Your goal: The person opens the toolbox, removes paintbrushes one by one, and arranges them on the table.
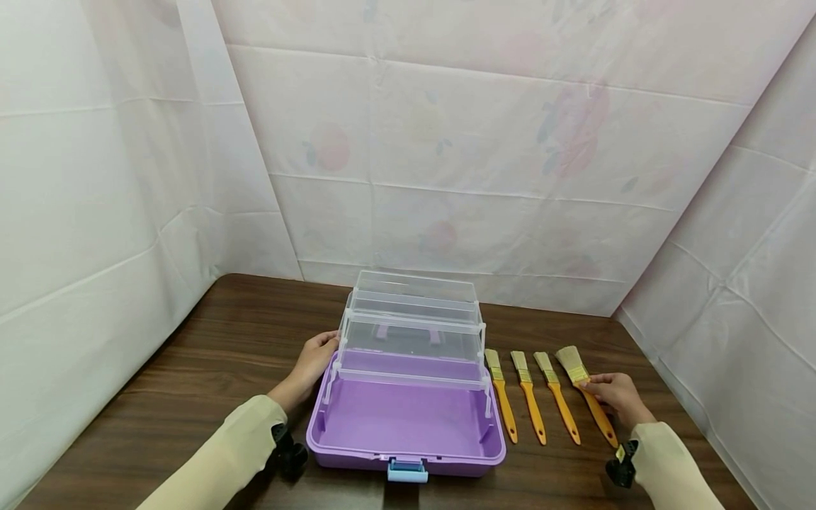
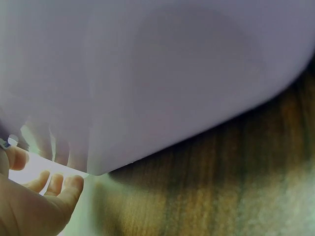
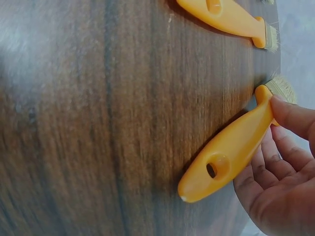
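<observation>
A purple storage box (image 1: 408, 446) stands with its clear lid (image 1: 414, 283) and clear tiered trays (image 1: 414, 322) raised at the back. My left hand (image 1: 316, 356) is at the box's back left side, its fingertips by the clear parts. In the left wrist view its fingers (image 2: 74, 184) are loosely bent beside the purple wall (image 2: 172, 73); whether they bear on it is unclear. My right hand (image 1: 617, 397) pinches the widest paintbrush (image 3: 231, 145) near its bristle end, thumb on the orange handle. The brush's bristles (image 1: 569, 359) point away from me.
Three narrower paintbrushes, one beside the box (image 1: 506, 411), one in the middle (image 1: 532, 411) and one nearest the held brush (image 1: 562, 411), lie side by side on the brown wooden table (image 1: 255, 319). A blue latch (image 1: 407, 471) hangs at the box's front. White cloth (image 1: 446, 142) surrounds the table.
</observation>
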A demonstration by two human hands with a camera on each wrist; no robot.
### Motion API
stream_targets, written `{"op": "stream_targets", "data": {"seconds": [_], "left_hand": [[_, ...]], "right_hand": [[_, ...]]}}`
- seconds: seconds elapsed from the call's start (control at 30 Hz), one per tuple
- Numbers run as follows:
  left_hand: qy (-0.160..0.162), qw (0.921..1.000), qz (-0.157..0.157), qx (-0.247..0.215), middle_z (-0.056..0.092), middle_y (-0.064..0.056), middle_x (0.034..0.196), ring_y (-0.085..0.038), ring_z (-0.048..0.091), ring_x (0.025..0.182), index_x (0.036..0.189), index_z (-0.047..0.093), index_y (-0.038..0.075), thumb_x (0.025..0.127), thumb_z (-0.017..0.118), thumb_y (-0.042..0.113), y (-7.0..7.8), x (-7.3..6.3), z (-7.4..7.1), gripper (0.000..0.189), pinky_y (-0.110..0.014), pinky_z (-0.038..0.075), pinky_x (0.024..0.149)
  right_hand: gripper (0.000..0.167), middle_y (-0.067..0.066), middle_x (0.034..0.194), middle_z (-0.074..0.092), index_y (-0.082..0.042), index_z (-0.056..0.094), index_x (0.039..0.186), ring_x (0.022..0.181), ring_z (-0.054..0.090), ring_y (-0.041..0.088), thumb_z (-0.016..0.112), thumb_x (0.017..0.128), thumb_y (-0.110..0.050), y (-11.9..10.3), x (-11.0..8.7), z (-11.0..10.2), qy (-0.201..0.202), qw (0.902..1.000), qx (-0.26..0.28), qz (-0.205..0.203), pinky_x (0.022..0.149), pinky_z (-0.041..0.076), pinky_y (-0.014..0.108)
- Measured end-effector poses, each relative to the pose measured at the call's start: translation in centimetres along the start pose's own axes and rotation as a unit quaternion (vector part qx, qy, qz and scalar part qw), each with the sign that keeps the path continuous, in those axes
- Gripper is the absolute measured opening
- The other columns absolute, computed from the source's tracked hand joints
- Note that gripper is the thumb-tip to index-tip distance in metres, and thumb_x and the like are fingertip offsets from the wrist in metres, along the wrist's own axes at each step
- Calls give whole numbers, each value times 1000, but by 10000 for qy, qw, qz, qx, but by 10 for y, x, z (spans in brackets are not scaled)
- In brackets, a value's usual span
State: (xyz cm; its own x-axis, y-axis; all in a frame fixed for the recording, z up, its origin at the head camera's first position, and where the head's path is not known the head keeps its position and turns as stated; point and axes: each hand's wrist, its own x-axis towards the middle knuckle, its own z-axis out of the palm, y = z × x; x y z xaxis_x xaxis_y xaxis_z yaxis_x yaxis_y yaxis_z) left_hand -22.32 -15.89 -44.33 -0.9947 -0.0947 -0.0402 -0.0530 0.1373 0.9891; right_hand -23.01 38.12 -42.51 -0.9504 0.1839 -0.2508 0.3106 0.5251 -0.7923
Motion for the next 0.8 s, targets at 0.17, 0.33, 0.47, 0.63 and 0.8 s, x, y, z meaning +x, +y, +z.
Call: {"op": "stream_targets", "data": {"seconds": [0.17,0.33,0.47,0.63,0.8], "left_hand": [[-3,10000,17,0,57,-27,121,-27,55,104,129,50,-11,101,41,15,0,0,0,40,-26,44,81],[0,10000,4,15,57,-27,121,-27,55,105,129,50,-11,101,41,16,1,0,0,40,-28,44,83],[-39,10000,-1,-18,55,-28,123,-28,55,106,131,48,-12,101,41,16,2,-1,0,41,-31,44,85],[-46,10000,-84,-1,54,-27,125,-29,53,109,132,47,-11,101,41,18,3,-1,0,42,-34,44,89],[-14,9999,-114,95,54,-27,125,-30,53,109,131,48,-10,101,42,19,2,-1,0,42,-36,43,89]], "right_hand": [[32,9,88,59,14,56,105,74,54,19,64,91,-14,-3,-4,1,28,10000,-8,-9,63,50,34],[31,9,87,59,13,57,103,73,54,20,64,91,-14,-6,-6,1,83,10000,-35,39,63,50,35],[34,9,86,59,14,57,106,72,53,19,65,91,-15,-6,-6,1,148,9998,-79,78,62,49,34],[38,7,82,60,16,57,107,70,53,18,67,89,-16,-5,-6,1,238,9995,-173,67,60,50,33],[36,7,81,61,15,60,103,70,55,18,69,87,-16,-4,-5,0,327,9992,-233,78,61,51,36]]}}
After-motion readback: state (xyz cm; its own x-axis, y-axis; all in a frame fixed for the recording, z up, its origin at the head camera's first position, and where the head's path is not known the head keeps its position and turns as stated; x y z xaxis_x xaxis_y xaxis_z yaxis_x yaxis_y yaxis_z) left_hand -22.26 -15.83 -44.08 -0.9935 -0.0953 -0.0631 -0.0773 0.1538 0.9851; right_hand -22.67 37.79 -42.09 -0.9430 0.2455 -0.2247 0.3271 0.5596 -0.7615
